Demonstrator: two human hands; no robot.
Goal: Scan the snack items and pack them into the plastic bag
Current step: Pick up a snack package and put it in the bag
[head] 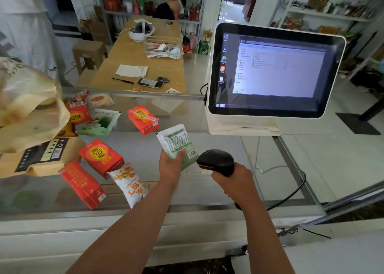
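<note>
My left hand (170, 165) grips a green and white snack packet (175, 141) by its lower edge, back side up, with the barcode at its lower right corner. My right hand (233, 180) holds a black barcode scanner (216, 161) whose head points left at that barcode, a short gap away. The yellowish plastic bag (27, 111) stands at the left of the glass counter with something pale inside. Loose snacks lie beside it: three red boxes (143, 118) (101, 157) (82, 184), a white popcorn bag (129, 182), another green packet (99, 123) and a brown paper pack (41, 157).
A white point-of-sale screen (272, 72) stands at the counter's back right, its cable (291, 192) trailing over the glass. Behind the counter are a wooden table (145, 65) with papers, a pen and a phone, a seated person (168, 7) and stocked shelves.
</note>
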